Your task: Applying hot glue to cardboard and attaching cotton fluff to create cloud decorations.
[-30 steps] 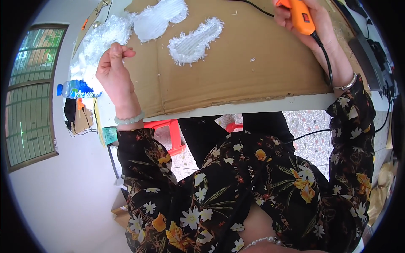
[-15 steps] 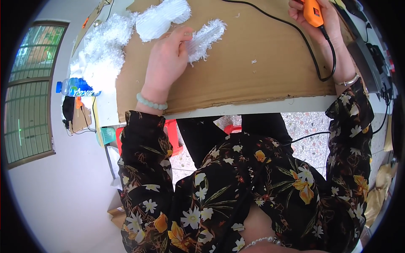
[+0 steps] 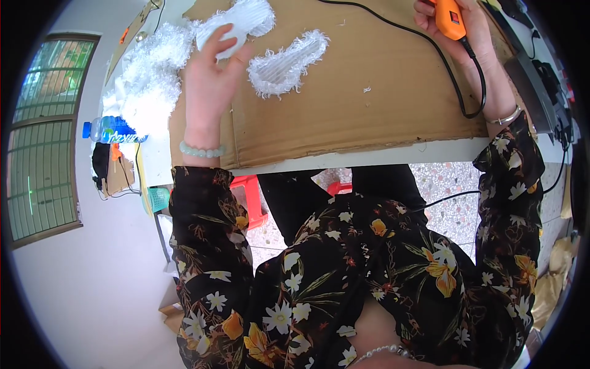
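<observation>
My left hand (image 3: 209,86) is raised over the left part of the cardboard (image 3: 369,120), its fingers apart and nothing held in them. Just beyond its fingertips lie smooth-edged white ribbed fabric pieces (image 3: 255,17), shaped like insoles and partly covered by the hand. To its right, a similar white piece with a frayed fringe (image 3: 286,66) rests alone on the cardboard. At the far right, my right hand (image 3: 478,37) grips an orange corded tool (image 3: 450,19) with a red switch. The tool's far end is cut off by the picture's upper edge.
A heap of white fluffy scraps (image 3: 153,67) covers the table's left side, near a blue-capped bottle (image 3: 114,129). The tool's black cord (image 3: 452,77) loops over the cardboard. Dark equipment (image 3: 533,92) stands along the right edge. A red stool (image 3: 251,200) is below.
My left hand has let go of the fringed piece and moved left, its fingers opening near the smooth pieces. The fringed piece now lies flat. My right hand shifted slightly left with the tool.
</observation>
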Demonstrator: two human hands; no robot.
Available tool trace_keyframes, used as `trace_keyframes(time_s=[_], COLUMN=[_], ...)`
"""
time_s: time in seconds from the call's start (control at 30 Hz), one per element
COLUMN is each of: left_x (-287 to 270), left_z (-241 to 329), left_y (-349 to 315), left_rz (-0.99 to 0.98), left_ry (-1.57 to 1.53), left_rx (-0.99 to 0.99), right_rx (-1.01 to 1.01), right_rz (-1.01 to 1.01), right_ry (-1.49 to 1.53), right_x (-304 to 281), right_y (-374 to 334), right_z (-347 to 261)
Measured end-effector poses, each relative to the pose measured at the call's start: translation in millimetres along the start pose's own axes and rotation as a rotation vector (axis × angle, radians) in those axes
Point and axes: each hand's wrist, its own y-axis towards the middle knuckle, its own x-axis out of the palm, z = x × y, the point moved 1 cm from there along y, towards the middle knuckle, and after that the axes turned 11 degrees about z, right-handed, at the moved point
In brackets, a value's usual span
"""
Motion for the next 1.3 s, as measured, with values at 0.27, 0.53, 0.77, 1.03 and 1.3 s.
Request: trace_keyframes(time_s=[0.27,0.53,0.77,1.03,1.3], left_x=[19.2,-13.1,-1.7,-8.7,2.5], left_z=[7.3,-7.7,4.2,-26.9,-19.8], left_y=[-1.1,-18.7,-31.7,-4.4,-10.4], left_rz=[-0.202,-0.106,-0.14,-0.035,-0.158], left_ry=[0.178,0.12,0.294,-0.357,0.012], left_rx=[0.172,0.056,0.419,-0.161,0.211], right_rx=[0.022,0.073,0.043,0.083,0.055], right_rz=[0.029,-0.005,-0.04,0.003,0.055], right_ry=[-0.03,-0.011,-0.054,-0.093,-0.165], right_x=[-0.8,6.9,9.1,8.3,12.6], right_y=[3.4,0.0,-2.7,0.4,-4.2], right_z=[2.0,2.9,5.4,4.5,5.5])
